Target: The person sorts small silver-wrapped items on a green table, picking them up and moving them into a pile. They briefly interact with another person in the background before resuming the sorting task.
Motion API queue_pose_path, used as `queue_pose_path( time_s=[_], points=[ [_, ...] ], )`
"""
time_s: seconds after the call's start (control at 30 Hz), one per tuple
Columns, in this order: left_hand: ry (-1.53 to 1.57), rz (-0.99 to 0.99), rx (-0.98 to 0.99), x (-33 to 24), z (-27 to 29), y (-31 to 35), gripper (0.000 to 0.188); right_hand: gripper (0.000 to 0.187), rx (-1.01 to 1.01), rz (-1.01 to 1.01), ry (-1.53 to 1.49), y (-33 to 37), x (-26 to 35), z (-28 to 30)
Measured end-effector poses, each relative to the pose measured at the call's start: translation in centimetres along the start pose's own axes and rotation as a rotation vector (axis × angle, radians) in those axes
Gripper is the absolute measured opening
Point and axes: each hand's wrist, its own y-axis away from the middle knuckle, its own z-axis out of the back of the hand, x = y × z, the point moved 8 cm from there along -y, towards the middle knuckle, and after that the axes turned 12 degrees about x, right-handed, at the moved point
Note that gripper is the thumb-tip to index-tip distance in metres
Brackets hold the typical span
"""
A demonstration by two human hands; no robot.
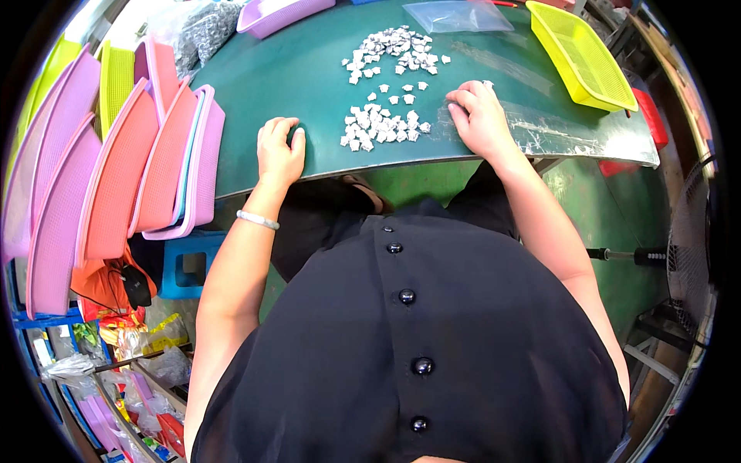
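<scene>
Small white parts lie on the green table in two groups: a far pile [394,42] and a near pile [378,127], with several loose pieces [394,99] between them. To the left of the near pile, my left hand [280,150] rests by the table's front edge, its fingers loosely bent, the thumb apart and nothing seen in it. My right hand [480,119] lies on the table to the right of that pile. Its fingers are bent and the thumb stands apart, with nothing visible between them. One white piece [488,83] shows just beyond its knuckles.
Stacked pink, purple and coral plastic baskets [116,170] crowd the left side. A yellow-green basket [583,54] sits at the table's right end. At the back are a clear plastic sheet [457,15], a purple tray [282,14] and a bag of grey parts [204,31]. A blue stool [174,266] stands below.
</scene>
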Motion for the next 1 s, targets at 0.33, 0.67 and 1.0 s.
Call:
queue_pose_path(
  time_s=[0.33, 0.67, 1.0],
  points=[
    [-0.018, 0.070, 0.052, 0.9, -0.7, -0.5, 0.021, 0.010, -0.068, 0.001, 0.065, -1.0, -1.3, -0.4],
    [-0.031, 0.080, 0.054, 0.8, -0.5, -0.6, 0.028, 0.014, -0.068, -0.008, 0.100, -1.1, -1.2, -0.6],
    [0.211, 0.063, 0.315, -0.6, -4.8, -8.6, 0.035, 0.013, 0.042, 0.082, 0.131, -6.4, 2.3, -0.8]
  ],
)
